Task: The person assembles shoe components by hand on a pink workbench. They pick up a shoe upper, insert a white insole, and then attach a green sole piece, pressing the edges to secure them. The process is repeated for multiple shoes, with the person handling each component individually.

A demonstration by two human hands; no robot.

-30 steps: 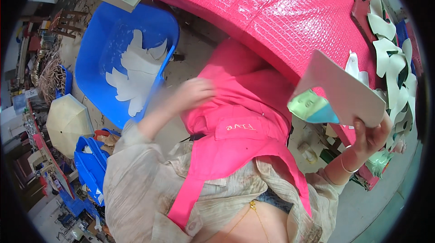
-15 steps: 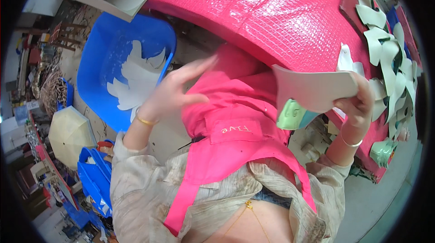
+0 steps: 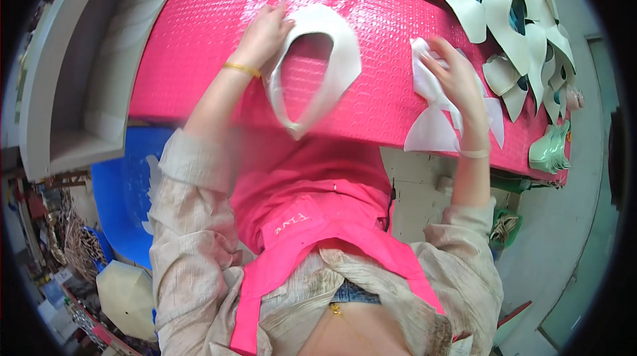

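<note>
My left hand [image 3: 264,36] is over the pink-covered table [image 3: 199,51], its bent fingers gripping the left edge of a white loop-shaped piece that looks like a shoe upper [image 3: 345,51]. The piece has a rounded opening in its middle and narrows to a blurred tip at the table's front edge. To the right, my right hand [image 3: 459,80] has its fingers curled on the upper part of some thin white cut pieces [image 3: 431,132]. These lie loosely over one another by the front edge. Its fingertips partly hide what they pinch.
A heap of white and dark green cut pieces [image 3: 507,14] covers the table's far right. A pale green stack [image 3: 549,149] sits at the right corner. On the left stand a grey open-fronted box [image 3: 79,84] and, lower, a blue tub [image 3: 119,190].
My view has swung toward the table. My left hand has moved from above the blue tub to the loop-shaped piece. My right hand, earlier holding up a pale curved piece, is now on the thin white pieces.
</note>
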